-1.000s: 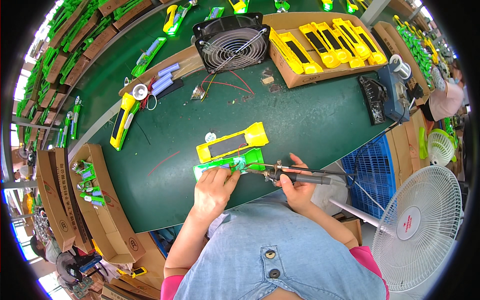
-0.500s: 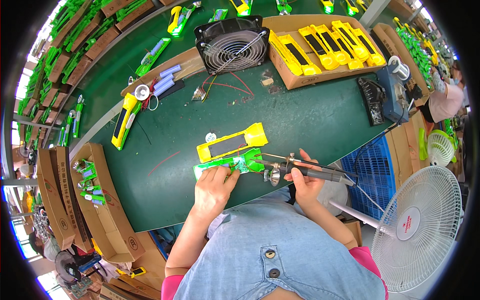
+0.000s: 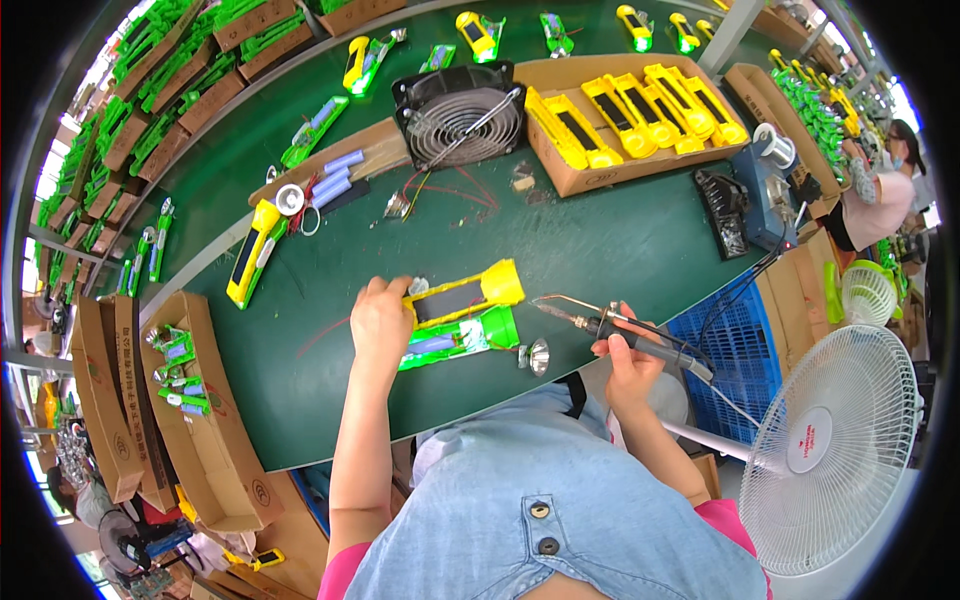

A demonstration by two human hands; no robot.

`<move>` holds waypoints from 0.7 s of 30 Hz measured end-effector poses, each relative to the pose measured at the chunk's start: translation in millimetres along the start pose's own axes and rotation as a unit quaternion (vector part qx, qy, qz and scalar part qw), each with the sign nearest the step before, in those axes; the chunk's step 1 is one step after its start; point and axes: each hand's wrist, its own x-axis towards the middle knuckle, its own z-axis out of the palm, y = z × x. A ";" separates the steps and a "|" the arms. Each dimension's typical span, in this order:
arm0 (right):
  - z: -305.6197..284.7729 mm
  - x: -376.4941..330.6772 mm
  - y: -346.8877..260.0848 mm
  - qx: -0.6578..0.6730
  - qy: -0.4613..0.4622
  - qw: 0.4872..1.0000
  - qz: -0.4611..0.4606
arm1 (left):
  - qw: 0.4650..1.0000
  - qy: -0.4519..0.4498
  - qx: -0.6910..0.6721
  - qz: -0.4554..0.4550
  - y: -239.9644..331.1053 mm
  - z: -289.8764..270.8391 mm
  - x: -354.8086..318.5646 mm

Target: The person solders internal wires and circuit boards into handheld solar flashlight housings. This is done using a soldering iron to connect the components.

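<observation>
At the near edge of the green table point(image 3: 620, 250), the person's left hand point(image 3: 380, 320) was closed over the end of an opened torch: a yellow shell half point(image 3: 465, 292) lying just beside its green half point(image 3: 455, 342), the two touching along their length. Fingers were curled down on the yellow piece, pinning it flat. The right hand point(image 3: 628, 352) was wrapped around the handle of a soldering iron point(image 3: 590, 318), its bent tip held clear of the work, to the right of the torch. A small silver reflector point(image 3: 536, 356) lay between torch and iron, by the table edge.

Judgement on the step: the joint would be served best by keeping the shell pinned firmly, bringing the tip only to the contact point inside the green half, and keeping the iron's cord clear of the reflector and the holding fingers away from the heat.

Surface and room: a black fan point(image 3: 462, 112) stood behind the work, with loose wires and blue cells point(image 3: 338, 178) nearby. A cardboard box of yellow shells point(image 3: 630, 115) sat at the far right, a soldering station point(image 3: 765, 195) beside it. Another assembled yellow torch point(image 3: 252, 250) lay to the left. A white pedestal fan point(image 3: 830, 445) and a blue crate point(image 3: 745, 345) stood off the table to the right; another person sat at the far right edge.
</observation>
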 end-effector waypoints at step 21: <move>-56.8 223.8 -24.9 -0.319 0.036 0.929 -0.186 | 0.963 0.253 -0.096 0.006 -124.4 -92.5 143.3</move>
